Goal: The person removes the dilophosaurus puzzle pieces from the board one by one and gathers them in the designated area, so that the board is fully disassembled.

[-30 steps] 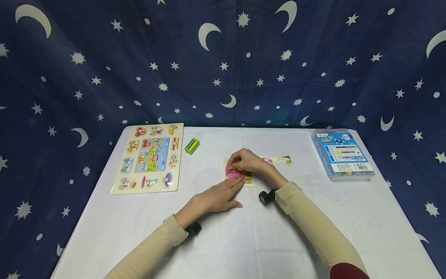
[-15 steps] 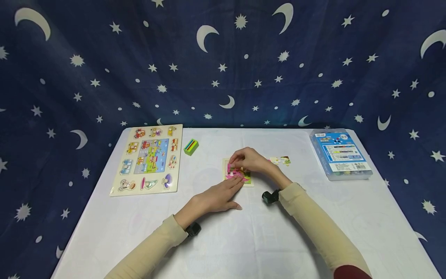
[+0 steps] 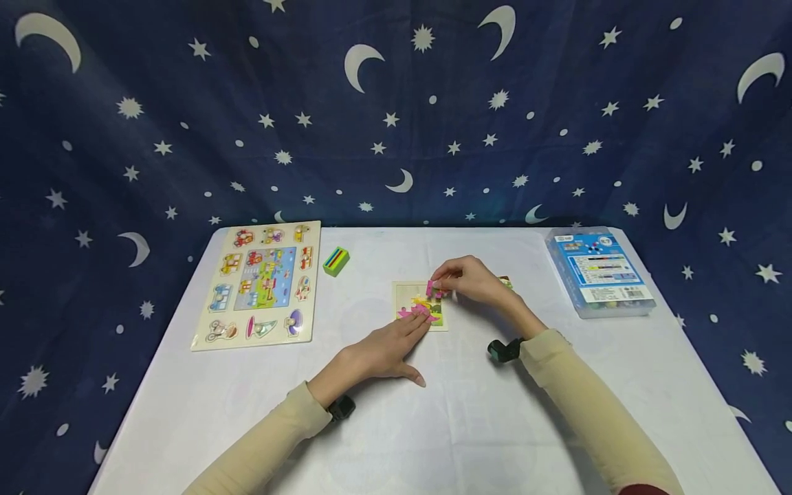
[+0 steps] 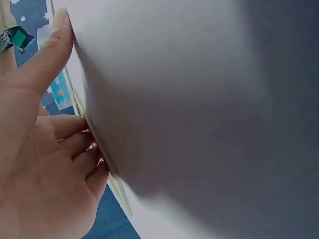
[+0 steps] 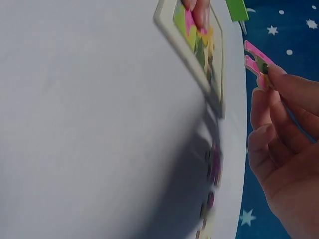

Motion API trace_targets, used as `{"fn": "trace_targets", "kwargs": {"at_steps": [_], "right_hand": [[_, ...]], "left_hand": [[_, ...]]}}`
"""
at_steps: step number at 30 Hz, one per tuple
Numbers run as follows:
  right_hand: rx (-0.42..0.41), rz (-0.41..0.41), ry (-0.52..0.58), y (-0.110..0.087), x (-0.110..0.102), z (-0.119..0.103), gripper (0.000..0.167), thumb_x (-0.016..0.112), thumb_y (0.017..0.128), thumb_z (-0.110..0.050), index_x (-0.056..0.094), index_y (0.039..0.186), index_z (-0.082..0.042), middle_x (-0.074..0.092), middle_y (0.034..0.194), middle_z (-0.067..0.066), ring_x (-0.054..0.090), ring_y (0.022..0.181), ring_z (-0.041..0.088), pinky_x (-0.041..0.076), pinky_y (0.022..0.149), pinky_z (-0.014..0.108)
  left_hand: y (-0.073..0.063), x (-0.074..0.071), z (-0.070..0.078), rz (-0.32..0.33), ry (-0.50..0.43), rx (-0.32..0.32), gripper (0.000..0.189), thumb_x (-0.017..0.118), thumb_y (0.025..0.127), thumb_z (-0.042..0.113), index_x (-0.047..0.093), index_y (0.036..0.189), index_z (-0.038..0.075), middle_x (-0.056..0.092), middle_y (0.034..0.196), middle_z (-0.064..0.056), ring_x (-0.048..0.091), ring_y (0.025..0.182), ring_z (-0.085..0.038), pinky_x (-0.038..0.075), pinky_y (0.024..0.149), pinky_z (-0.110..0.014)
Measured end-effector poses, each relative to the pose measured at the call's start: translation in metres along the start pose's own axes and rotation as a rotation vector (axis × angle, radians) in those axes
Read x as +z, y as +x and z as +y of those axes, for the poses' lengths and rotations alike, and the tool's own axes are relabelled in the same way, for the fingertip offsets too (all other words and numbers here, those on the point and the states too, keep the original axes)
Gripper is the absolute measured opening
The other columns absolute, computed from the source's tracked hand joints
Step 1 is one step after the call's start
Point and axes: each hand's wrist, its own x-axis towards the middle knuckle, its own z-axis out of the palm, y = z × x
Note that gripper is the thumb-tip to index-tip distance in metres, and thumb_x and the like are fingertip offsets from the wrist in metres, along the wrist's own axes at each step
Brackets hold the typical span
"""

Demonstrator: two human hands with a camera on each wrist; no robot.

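Note:
A small puzzle tray with a pale rim lies mid-table, with pink, yellow and green puzzle pieces across its lower part and bare base above. My left hand rests its extended fingers on these pieces, thumb out to the side over the cloth. Between thumb and fingertips, my right hand pinches a pink puzzle piece with some green on it. That piece is raised over the tray's upper right corner. Loose puzzle pieces lie in a row right of the tray, mostly behind my right hand in the head view.
A wooden peg puzzle board with vehicle pictures lies at the left. Beside it sits a green block with coloured stripes. A clear plastic case with a blue label stands at the back right. A starry blue curtain hangs behind the table.
My right hand has lifted the pink puzzle piece from the tray's upper left and carried it right, baring the tray's upper base. My left hand stays on the pieces.

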Motion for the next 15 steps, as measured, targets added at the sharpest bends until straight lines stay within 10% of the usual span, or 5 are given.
{"fn": "trace_targets", "kwargs": {"at_steps": [15], "right_hand": [[0.060, 0.011, -0.071, -0.027, -0.026, 0.030, 0.014, 0.072, 0.094, -0.008, 0.081, 0.105, -0.004, 0.078, 0.101, 0.012, 0.061, 0.074, 0.016, 0.048, 0.062, 0.023]], "left_hand": [[-0.001, 0.000, 0.001, 0.006, 0.010, 0.002, 0.113, 0.076, 0.085, 0.060, 0.017, 0.165, 0.007, 0.011, 0.174, -0.006, 0.010, 0.161, -0.022, 0.020, 0.129, -0.039]]}}
